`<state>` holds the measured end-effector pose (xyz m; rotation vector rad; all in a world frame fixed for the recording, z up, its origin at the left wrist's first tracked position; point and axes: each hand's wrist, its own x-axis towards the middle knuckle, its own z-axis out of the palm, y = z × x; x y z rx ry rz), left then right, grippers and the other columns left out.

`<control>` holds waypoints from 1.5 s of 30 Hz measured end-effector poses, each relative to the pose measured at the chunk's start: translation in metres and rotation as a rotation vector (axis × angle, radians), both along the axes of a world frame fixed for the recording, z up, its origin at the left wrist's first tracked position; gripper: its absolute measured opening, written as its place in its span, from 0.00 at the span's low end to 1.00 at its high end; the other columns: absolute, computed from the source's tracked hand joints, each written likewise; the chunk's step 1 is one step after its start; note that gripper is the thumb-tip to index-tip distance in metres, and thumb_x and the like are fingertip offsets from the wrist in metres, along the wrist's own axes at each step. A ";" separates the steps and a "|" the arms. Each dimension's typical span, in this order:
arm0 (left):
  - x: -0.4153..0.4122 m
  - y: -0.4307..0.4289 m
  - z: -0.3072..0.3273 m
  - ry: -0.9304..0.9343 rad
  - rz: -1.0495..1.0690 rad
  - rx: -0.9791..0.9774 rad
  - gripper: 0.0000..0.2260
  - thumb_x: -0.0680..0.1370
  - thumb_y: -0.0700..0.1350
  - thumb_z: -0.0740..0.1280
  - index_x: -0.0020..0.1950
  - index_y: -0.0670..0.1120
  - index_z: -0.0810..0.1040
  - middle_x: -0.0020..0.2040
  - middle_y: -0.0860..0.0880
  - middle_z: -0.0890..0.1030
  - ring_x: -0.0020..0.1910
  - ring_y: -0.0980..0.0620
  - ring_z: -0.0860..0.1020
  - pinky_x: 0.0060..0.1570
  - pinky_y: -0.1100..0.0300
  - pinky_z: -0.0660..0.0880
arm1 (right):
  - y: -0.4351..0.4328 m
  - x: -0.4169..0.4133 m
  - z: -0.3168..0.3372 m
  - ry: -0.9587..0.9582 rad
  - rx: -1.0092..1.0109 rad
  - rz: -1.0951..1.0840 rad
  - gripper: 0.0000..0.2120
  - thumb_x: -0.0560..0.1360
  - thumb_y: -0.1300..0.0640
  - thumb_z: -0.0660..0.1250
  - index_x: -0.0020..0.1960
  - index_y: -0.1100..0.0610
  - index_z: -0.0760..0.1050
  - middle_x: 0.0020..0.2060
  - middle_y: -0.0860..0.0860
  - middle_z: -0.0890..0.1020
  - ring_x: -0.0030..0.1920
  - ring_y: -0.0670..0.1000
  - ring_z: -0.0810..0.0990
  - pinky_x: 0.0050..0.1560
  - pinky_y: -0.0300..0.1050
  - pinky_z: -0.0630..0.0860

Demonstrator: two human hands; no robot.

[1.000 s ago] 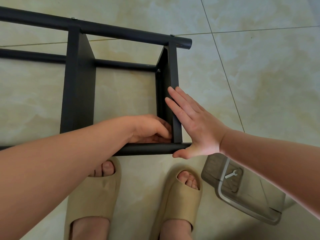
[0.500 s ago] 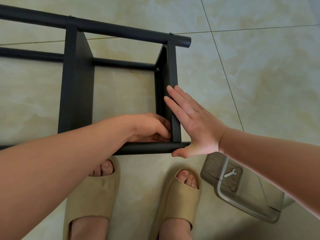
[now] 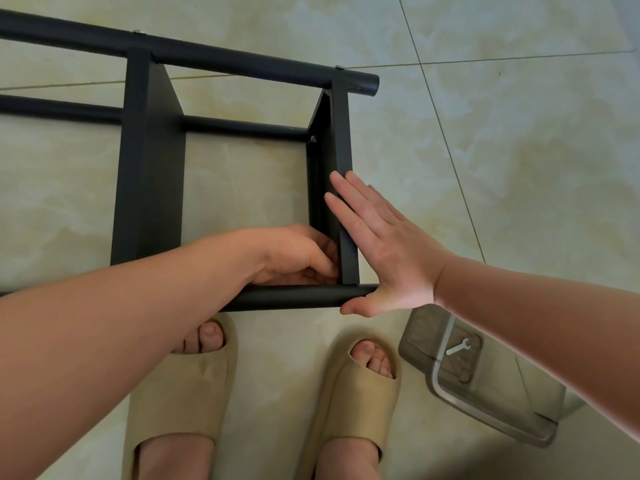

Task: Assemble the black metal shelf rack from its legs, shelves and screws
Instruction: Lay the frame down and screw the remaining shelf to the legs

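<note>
Black metal under both hands. Your right hand [image 3: 388, 247] lies flat and wide against the outer face of the end shelf [image 3: 341, 168], fingers straight and together, pointing up along the panel. Its thumb sits at the open tip of the near leg [image 3: 294, 297].

Your left hand [image 3: 298, 254] is tucked inside the frame, right in the corner where that shelf meets the near leg. The fingers are curled in tight against the panel. What they pinch, if anything, is hidden, so I cannot tell whether that hand is gripping something.

Moving outward, the rack [image 3: 149, 209] lies on its side on the tiled floor [image 3: 502, 150]. The near leg runs just in front of your toes. The far leg [image 3: 207, 58] runs parallel to it at the top of the view. A second shelf [image 3: 149, 168] spans between the two legs to the left of your left hand. One silver screw [image 3: 313, 139] shows inside the end shelf, where a lower leg [image 3: 242, 128] joins it. Two more screw heads sit along the top of the far leg.

Your feet are in beige slippers [image 3: 187, 386] close below the near leg. A clear box [image 3: 485, 386] rests on the floor partly under your right forearm, with a small wrench [image 3: 458, 348] showing at it.
</note>
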<state>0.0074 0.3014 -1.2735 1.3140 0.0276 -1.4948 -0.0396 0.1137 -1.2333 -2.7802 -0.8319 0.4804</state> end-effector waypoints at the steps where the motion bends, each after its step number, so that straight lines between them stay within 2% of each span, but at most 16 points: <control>1: 0.000 0.000 0.000 0.010 0.009 -0.008 0.09 0.76 0.27 0.64 0.55 0.35 0.78 0.49 0.36 0.80 0.50 0.41 0.81 0.62 0.48 0.77 | 0.000 0.000 0.000 0.000 0.001 0.000 0.62 0.65 0.24 0.65 0.82 0.60 0.43 0.82 0.57 0.41 0.81 0.57 0.38 0.79 0.63 0.51; 7: -0.003 -0.001 0.000 -0.028 -0.033 0.029 0.04 0.76 0.32 0.68 0.48 0.38 0.81 0.45 0.38 0.84 0.46 0.43 0.83 0.59 0.47 0.78 | 0.000 0.000 0.002 0.010 -0.001 -0.001 0.62 0.65 0.25 0.65 0.82 0.60 0.43 0.82 0.57 0.41 0.81 0.57 0.38 0.79 0.63 0.49; 11: 0.001 -0.003 0.003 -0.031 -0.034 0.049 0.08 0.75 0.29 0.67 0.54 0.33 0.79 0.50 0.31 0.82 0.48 0.40 0.83 0.60 0.45 0.78 | 0.001 0.000 0.003 0.018 -0.002 -0.003 0.62 0.65 0.25 0.64 0.82 0.59 0.42 0.82 0.57 0.40 0.81 0.57 0.37 0.80 0.63 0.49; 17: 0.001 0.001 0.005 0.022 -0.018 -0.065 0.09 0.76 0.26 0.63 0.53 0.35 0.77 0.44 0.38 0.81 0.47 0.41 0.82 0.56 0.50 0.79 | 0.002 -0.001 0.002 0.020 -0.004 -0.003 0.62 0.65 0.25 0.64 0.82 0.60 0.43 0.82 0.57 0.41 0.81 0.57 0.37 0.79 0.63 0.49; 21: 0.001 0.005 0.004 0.058 -0.024 -0.054 0.07 0.77 0.30 0.65 0.50 0.38 0.78 0.44 0.40 0.83 0.45 0.44 0.83 0.53 0.52 0.79 | 0.002 -0.001 0.002 0.018 0.000 0.000 0.62 0.65 0.25 0.65 0.82 0.60 0.43 0.82 0.58 0.41 0.81 0.58 0.37 0.79 0.64 0.50; 25: 0.001 0.002 0.003 -0.010 -0.042 0.032 0.08 0.77 0.31 0.67 0.56 0.34 0.79 0.47 0.37 0.82 0.47 0.43 0.82 0.59 0.48 0.77 | 0.002 -0.001 0.001 0.015 -0.001 0.000 0.62 0.65 0.24 0.65 0.82 0.60 0.43 0.82 0.58 0.41 0.81 0.58 0.38 0.79 0.64 0.50; 30: 0.000 0.002 0.006 -0.017 -0.010 0.011 0.12 0.77 0.28 0.64 0.60 0.31 0.76 0.47 0.37 0.79 0.44 0.44 0.81 0.51 0.54 0.80 | 0.002 -0.001 0.000 0.003 0.001 0.003 0.62 0.65 0.24 0.65 0.82 0.60 0.43 0.82 0.57 0.41 0.81 0.58 0.38 0.79 0.65 0.50; 32: 0.000 0.002 0.005 -0.023 -0.006 -0.014 0.12 0.77 0.27 0.63 0.60 0.30 0.75 0.47 0.37 0.79 0.46 0.42 0.80 0.53 0.52 0.79 | 0.002 0.000 0.000 0.000 0.006 0.004 0.62 0.65 0.24 0.65 0.82 0.60 0.43 0.82 0.58 0.41 0.81 0.58 0.38 0.79 0.65 0.50; 36: 0.002 0.002 0.005 0.020 -0.005 -0.063 0.09 0.76 0.26 0.63 0.53 0.35 0.77 0.43 0.39 0.81 0.45 0.43 0.82 0.55 0.50 0.79 | 0.002 -0.001 -0.001 -0.001 0.008 0.004 0.62 0.65 0.25 0.65 0.82 0.60 0.44 0.82 0.58 0.42 0.81 0.58 0.39 0.79 0.65 0.51; 40: 0.000 0.003 0.003 0.028 -0.061 -0.033 0.04 0.76 0.33 0.68 0.48 0.38 0.81 0.44 0.41 0.84 0.45 0.44 0.83 0.55 0.50 0.79 | 0.002 -0.001 0.000 0.000 0.012 0.003 0.62 0.65 0.25 0.65 0.82 0.61 0.43 0.82 0.58 0.42 0.81 0.58 0.38 0.79 0.64 0.50; 43: 0.001 0.002 0.002 0.015 -0.061 0.029 0.05 0.76 0.33 0.68 0.50 0.38 0.82 0.48 0.38 0.84 0.48 0.43 0.83 0.61 0.47 0.78 | 0.002 -0.001 0.001 0.008 0.007 0.001 0.62 0.65 0.25 0.65 0.82 0.61 0.43 0.82 0.58 0.42 0.81 0.58 0.38 0.79 0.64 0.49; 45: 0.004 -0.001 0.004 0.021 -0.072 0.046 0.06 0.76 0.31 0.67 0.51 0.37 0.81 0.49 0.37 0.84 0.47 0.44 0.84 0.58 0.49 0.79 | 0.002 -0.001 0.002 0.016 0.004 -0.003 0.62 0.65 0.25 0.65 0.82 0.61 0.43 0.82 0.58 0.41 0.81 0.58 0.38 0.79 0.63 0.49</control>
